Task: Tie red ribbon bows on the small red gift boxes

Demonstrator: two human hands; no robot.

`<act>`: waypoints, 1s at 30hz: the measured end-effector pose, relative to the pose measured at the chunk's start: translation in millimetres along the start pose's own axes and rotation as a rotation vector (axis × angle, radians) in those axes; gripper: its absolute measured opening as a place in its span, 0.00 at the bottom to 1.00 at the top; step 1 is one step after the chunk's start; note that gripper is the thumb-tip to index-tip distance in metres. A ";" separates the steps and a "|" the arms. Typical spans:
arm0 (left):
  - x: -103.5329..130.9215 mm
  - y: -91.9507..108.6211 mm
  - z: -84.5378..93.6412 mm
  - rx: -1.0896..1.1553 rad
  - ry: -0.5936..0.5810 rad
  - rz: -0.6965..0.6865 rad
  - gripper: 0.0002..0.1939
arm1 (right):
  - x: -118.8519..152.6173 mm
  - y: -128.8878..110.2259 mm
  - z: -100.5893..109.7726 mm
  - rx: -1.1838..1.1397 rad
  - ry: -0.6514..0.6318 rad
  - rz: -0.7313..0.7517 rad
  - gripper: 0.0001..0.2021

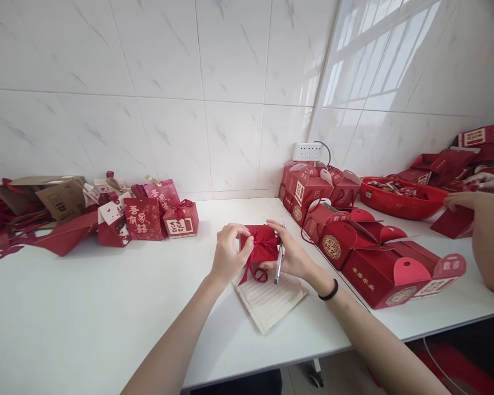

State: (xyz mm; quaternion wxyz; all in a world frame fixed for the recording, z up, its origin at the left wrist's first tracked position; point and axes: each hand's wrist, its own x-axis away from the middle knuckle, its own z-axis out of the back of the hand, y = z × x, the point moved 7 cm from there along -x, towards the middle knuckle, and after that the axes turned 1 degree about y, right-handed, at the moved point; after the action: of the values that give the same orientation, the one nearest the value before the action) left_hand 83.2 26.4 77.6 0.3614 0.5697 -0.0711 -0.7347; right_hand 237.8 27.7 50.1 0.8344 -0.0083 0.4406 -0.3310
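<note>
Between my two hands is a small red box [264, 251] with a dark red ribbon bow on top. My left hand [231, 252] pinches it at its left side, the thumb by the ribbon. On the right side my right hand [290, 252] holds the box, and a silver pen [279, 258] also sits in that hand, pointing down. A ribbon tail and a braided red cord hang below the box, over a lined notebook [269, 302] that lies on the white table [107, 318]. The box hides the notebook's upper part.
Small red gift boxes [144, 219] and ribbons stand at the left by the wall. Larger red boxes [395, 269] line the right side, with a red basin [399, 200] of small packets behind. At far right, another person's hand [461, 202] touches a red box. A socket strip [308, 151] is near the wall.
</note>
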 end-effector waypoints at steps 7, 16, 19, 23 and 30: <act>2.6 -7.7 -1.3 -0.025 -0.006 0.088 0.03 | -1.1 -2.2 1.1 0.002 -0.017 0.007 0.44; 0.6 -6.8 -5.2 0.052 -0.037 0.122 0.04 | 1.0 0.1 1.7 0.026 -0.018 0.006 0.43; 0.8 -8.2 -5.3 0.062 -0.031 0.132 0.05 | 1.4 -1.0 2.5 0.007 -0.014 0.016 0.41; 1.6 -11.0 -4.7 -0.007 -0.019 0.159 0.06 | 0.3 -4.4 4.0 0.004 -0.007 0.036 0.40; 6.2 -14.2 -6.2 -0.185 0.005 0.202 0.07 | -0.2 -6.2 2.7 0.013 -0.013 0.034 0.40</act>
State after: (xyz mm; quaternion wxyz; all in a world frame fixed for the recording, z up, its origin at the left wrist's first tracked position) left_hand 81.7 34.8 63.3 0.4845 0.5259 -0.0590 -0.6966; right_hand 236.3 22.2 53.8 0.8429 0.0026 0.4329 -0.3196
